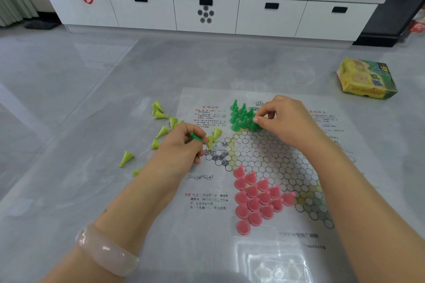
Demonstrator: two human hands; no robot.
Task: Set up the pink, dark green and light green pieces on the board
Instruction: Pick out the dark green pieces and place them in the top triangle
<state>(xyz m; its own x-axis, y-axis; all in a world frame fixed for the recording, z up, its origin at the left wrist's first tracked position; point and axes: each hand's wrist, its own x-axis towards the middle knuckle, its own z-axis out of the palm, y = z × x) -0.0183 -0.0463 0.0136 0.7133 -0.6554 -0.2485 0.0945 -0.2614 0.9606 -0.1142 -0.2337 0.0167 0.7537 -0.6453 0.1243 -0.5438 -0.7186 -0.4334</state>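
Observation:
A paper game board [264, 151] printed with circles lies flat on the grey floor. Several pink pieces [255, 200] stand packed in its near triangle. Several dark green pieces [241, 116] stand in the far triangle. My right hand [282, 119] pinches a dark green piece [254, 124] at the right end of that cluster's front row. My left hand [186, 145] is curled round a dark green piece [195, 137], with a light green piece under its fingers. Light green pieces [161, 122] lie tipped over on the floor left of the board.
A yellow and green game box [365, 79] lies on the floor at the far right. A long white drawer cabinet [207, 11] runs along the back wall, its top crowded with bags, bottles and a can.

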